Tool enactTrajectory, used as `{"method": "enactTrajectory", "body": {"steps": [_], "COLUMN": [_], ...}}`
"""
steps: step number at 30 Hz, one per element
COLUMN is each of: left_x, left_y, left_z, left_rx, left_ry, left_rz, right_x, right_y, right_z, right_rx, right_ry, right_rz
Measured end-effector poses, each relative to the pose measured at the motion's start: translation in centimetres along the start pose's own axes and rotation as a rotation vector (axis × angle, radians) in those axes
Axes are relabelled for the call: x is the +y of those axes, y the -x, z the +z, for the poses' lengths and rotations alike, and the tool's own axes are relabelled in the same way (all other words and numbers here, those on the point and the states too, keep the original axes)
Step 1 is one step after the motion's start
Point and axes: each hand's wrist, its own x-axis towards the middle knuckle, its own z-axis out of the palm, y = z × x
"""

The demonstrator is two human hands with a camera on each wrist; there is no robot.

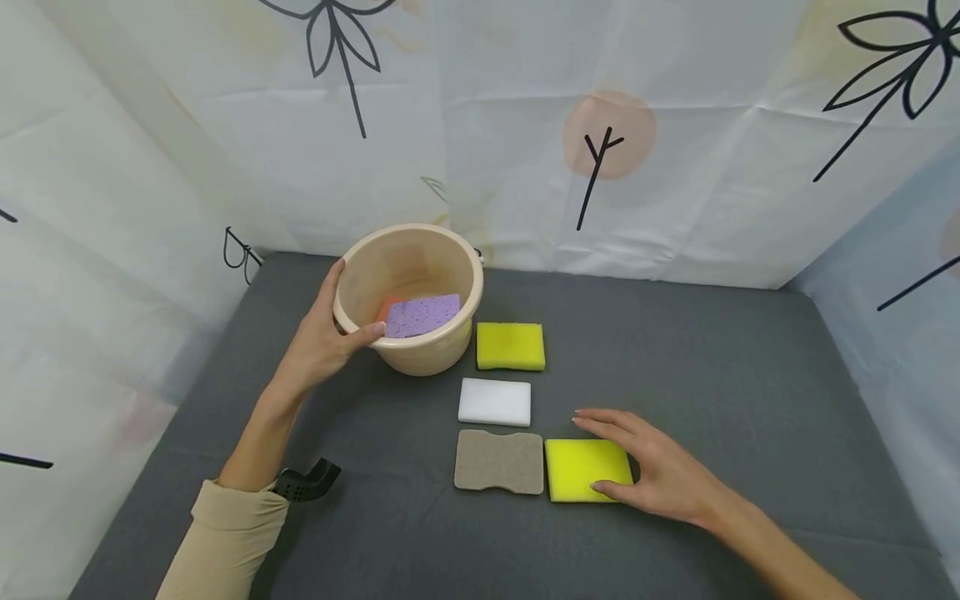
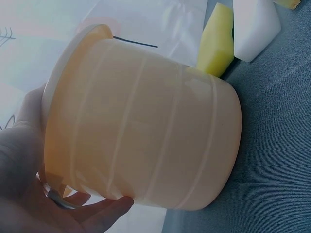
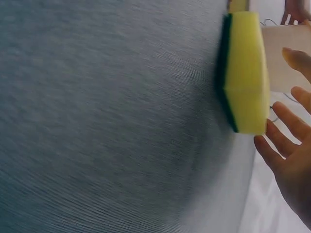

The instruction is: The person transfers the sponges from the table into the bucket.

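My left hand (image 1: 315,346) grips the rim of a cream bucket (image 1: 423,360) at its left side, thumb over the near edge. The left wrist view shows fingers curled under the rim against the ribbed outer wall. Inside the bucket lie a purple sponge (image 1: 422,316) and, partly hidden behind it, an orange one (image 1: 386,309). My right hand (image 1: 660,467) is over the right end of a yellow sponge (image 1: 581,471), fingers spread and thumb apart. A dark green layer on that sponge's underside (image 3: 226,73) shows in the right wrist view.
Left of the yellow sponge lies a grey-brown sponge (image 1: 498,462) with notched sides. Beyond it are a white sponge (image 1: 495,402) and another yellow sponge (image 1: 511,347), close to the bucket. A patterned white curtain (image 1: 510,208) rises behind the dark grey table (image 1: 712,358).
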Motion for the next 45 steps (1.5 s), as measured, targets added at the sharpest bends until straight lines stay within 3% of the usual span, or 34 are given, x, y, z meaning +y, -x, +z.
{"method": "enactTrajectory", "body": {"steps": [12,22,45], "left_x": [-0.2,-0.4,-0.4], "left_y": [-0.1,-0.1,-0.1], "left_z": [0.0,0.1,0.1], "left_rx": [0.003,0.005,0.013], "left_ry": [-0.001,-0.006,-0.008], "left_rz": [0.002,0.003,0.013], "right_x": [0.0,0.3,0.4], "right_y": [1.0,1.1,-0.7], "right_z": [2.0,2.6,0.1], "right_rx": [-0.057,-0.065,0.0], "right_ry": [-0.01,0.047,0.06], "right_rz": [0.101,0.066,0.008]}}
